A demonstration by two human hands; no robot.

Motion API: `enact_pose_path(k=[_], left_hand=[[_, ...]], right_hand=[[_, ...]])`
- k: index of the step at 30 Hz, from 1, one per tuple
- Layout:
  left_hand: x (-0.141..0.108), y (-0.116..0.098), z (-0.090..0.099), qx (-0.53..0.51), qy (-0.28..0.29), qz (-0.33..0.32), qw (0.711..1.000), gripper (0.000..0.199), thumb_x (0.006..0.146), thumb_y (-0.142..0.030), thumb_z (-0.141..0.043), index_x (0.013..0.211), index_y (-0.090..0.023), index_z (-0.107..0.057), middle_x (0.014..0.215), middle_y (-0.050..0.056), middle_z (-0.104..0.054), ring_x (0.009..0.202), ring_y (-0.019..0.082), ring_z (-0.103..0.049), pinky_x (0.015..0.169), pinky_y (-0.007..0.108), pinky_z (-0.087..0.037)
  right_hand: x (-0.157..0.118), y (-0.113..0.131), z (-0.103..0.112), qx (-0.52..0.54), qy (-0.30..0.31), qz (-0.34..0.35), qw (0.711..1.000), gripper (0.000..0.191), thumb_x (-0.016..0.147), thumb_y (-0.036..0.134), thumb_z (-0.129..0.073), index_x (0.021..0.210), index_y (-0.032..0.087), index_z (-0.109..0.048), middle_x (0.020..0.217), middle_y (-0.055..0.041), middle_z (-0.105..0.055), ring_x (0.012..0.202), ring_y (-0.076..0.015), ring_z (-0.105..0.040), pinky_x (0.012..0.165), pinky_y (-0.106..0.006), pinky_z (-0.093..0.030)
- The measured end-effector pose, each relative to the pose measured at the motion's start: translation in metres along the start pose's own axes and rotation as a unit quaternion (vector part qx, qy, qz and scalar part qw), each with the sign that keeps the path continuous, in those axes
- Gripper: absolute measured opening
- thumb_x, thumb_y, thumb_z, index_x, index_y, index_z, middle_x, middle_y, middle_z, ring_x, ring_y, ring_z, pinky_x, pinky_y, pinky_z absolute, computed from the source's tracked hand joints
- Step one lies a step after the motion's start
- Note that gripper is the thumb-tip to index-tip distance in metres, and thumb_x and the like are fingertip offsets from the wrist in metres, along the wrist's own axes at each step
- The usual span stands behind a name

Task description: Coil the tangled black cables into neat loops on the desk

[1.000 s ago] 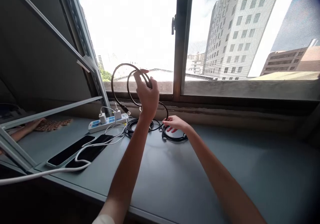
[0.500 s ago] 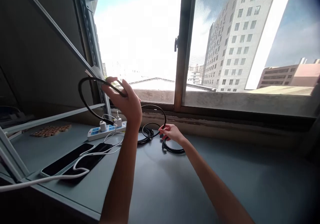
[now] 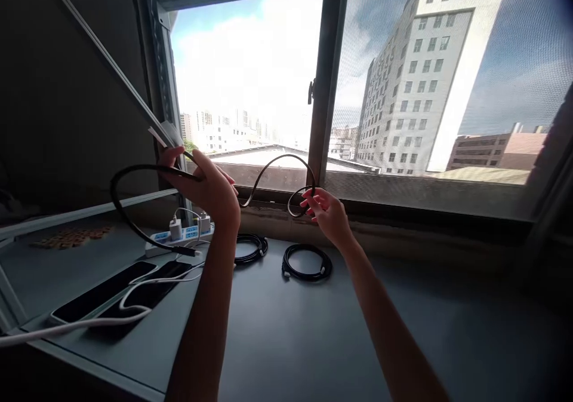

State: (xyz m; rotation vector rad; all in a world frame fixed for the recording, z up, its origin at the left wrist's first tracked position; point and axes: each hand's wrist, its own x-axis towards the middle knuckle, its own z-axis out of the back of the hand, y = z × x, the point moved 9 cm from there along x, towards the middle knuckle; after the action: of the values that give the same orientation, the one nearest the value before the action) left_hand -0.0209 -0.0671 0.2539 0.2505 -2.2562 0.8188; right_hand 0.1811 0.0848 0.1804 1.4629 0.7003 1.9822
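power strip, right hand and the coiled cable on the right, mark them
Power strip (image 3: 191, 233), head view: blue sockets between the two plugs.
Right hand (image 3: 332, 220), head view: back of the hand.
Coiled cable (image 3: 305, 277), head view: near side of the ring.

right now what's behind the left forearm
Part of the left coil shows past the right edge of the left forearm. The coil's left side is covered, and anything else hidden there can't be seen.

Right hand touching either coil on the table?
No: the right hand holds the raised black cable, with a visible gap down to the nearer coil.
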Motion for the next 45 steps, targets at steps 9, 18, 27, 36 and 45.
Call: enact_pose_path(k=[9, 18, 27, 36, 45], left_hand=[[0.002, 0.022, -0.013, -0.061, 0.023, 0.092, 0.994, 0.024, 0.077, -0.009, -0.043, 0.101, -0.016, -0.040, 0.037, -0.016, -0.031, 0.024, 0.006, -0.025, 0.029, 0.021, -0.018], [-0.015, 0.008, -0.031, -0.051, 0.092, 0.057, 0.993, 0.024, 0.072, -0.013, -0.046, 0.094, -0.022, -0.043, 0.036, -0.015, -0.031, 0.024, 0.005, -0.024, 0.028, 0.019, -0.020], [-0.030, 0.030, -0.055, 0.036, 0.232, 0.168, 0.957, 0.019, 0.073, -0.027, -0.047, 0.086, -0.018, -0.056, 0.035, -0.006, -0.048, 0.023, 0.010, -0.039, 0.025, 0.019, -0.023], [-0.028, 0.030, -0.049, 0.055, 0.223, 0.191, 0.954, 0.040, 0.077, -0.036, -0.048, 0.043, -0.019, -0.036, 0.032, -0.005, -0.036, 0.023, 0.006, -0.032, 0.027, 0.019, -0.023], [-0.047, 0.032, -0.067, 0.104, 0.412, 0.133, 0.896, 0.063, 0.086, -0.054, -0.034, 0.034, -0.020, -0.026, 0.032, -0.004, -0.021, 0.030, 0.005, -0.021, 0.033, 0.022, -0.020]], right_hand=[[-0.009, 0.019, 0.029, 0.244, 0.009, -0.096, 0.965, 0.027, 0.069, 0.032, -0.066, 0.091, 0.018, -0.058, 0.080, -0.0007, -0.066, 0.057, -0.0107, -0.059, 0.052, -0.023, -0.052], [-0.018, 0.032, 0.026, 0.522, 0.064, -0.173, 0.832, 0.028, 0.062, 0.019, -0.077, 0.078, 0.017, -0.054, 0.079, 0.0030, -0.061, 0.041, 0.0005, -0.041, 0.024, -0.005, -0.024], [-0.028, 0.059, 0.039, 0.554, 0.137, -0.168, 0.804, 0.014, 0.072, 0.024, -0.071, 0.078, 0.017, -0.060, 0.058, 0.0072, -0.051, 0.029, 0.0019, -0.026, 0.022, -0.008, -0.012], [-0.041, 0.056, 0.053, 0.215, 0.103, -0.136, 0.962, 0.036, 0.082, 0.042, -0.057, 0.105, 0.016, -0.059, 0.079, -0.0055, -0.065, 0.038, -0.0062, -0.047, 0.028, -0.013, -0.026], [-0.058, 0.078, -0.015, 0.049, 0.137, -0.127, 0.981, 0.043, 0.085, 0.054, -0.048, 0.104, 0.016, -0.056, 0.084, -0.0065, -0.066, 0.036, -0.0080, -0.053, 0.028, -0.015, -0.027]])
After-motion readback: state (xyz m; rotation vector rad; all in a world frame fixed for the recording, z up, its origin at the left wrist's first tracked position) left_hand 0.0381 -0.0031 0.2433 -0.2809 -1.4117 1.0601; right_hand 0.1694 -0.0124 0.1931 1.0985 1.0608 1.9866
